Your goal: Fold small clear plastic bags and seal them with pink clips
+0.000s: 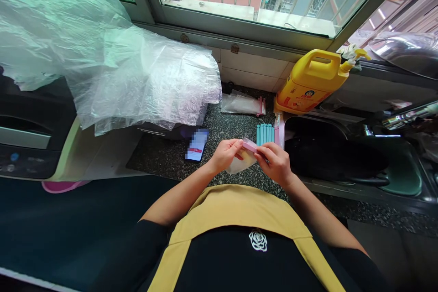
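Note:
A small clear plastic bag (238,164) hangs between my hands over the counter, with something pale yellowish showing in it. Along its upper edge lies a pink strip (249,145), which looks like a bag sealing clip. My left hand (226,153) pinches the bag and the strip's left end. At the other end, my right hand (274,163) has its thumb and fingers closed on the strip. Just beyond the right hand lies a row of several teal bag clips (265,134). More clear bags (241,102) with pink edges rest farther back by the wall.
A phone (196,145) lies left of my hands on the speckled counter (171,159). Large plastic sheeting (143,73) covers the left side. On the right stand a yellow pump jug (310,82) and a sink (407,173) holding a dark pan (335,155).

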The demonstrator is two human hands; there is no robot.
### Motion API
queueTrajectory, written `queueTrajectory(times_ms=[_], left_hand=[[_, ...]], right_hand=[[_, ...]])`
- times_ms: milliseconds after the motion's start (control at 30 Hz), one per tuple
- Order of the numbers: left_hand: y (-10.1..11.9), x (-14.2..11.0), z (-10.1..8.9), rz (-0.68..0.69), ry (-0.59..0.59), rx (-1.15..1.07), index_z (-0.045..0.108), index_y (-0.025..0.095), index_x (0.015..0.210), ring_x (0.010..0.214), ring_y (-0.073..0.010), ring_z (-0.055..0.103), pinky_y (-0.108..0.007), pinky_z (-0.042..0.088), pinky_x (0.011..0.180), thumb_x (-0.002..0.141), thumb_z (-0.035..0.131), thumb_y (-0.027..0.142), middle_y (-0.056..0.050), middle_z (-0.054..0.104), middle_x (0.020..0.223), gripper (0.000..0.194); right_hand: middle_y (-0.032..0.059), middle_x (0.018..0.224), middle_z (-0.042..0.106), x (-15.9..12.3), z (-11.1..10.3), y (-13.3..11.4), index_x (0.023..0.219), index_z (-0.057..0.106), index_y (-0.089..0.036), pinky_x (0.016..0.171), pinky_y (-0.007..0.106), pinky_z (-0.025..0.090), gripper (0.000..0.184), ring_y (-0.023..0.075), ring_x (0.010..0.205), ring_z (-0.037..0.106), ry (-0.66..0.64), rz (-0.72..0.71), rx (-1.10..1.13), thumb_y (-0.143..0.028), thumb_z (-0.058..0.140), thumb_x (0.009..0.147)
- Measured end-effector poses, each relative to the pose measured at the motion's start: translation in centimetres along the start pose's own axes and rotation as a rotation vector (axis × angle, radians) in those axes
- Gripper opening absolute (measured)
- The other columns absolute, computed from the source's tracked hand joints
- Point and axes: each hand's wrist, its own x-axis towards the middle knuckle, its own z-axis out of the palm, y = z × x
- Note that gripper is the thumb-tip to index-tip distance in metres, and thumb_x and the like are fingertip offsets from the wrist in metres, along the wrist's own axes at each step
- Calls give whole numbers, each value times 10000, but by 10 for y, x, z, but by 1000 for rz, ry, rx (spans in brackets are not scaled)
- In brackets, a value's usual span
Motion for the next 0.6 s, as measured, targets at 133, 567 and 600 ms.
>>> queueTrajectory(times_ms=[133,567,600], left_hand=[[-2,0,-1,-7,8,-34,673,110,705,568,-126,550,-247,497,522,624,641,656,-35,622,622,553],[-6,1,-2,-75,33,-205,669,110,659,530,-130,579,-258,505,508,523,728,639,-30,649,586,549],[-6,2,-2,-78,31,-213,670,110,658,528,-131,582,-257,504,505,522,731,635,-31,651,584,546]], right_hand=[[73,762,634,1,0,-1,903,642,-184,562,263,495,104,154,660,583,16,-14,24,-174,555,845],[66,757,617,3,0,-2,906,615,-174,549,252,490,96,145,652,572,41,-53,39,-135,569,831],[67,757,617,3,0,-2,907,615,-173,550,254,493,97,146,652,573,44,-55,39,-133,571,829]])
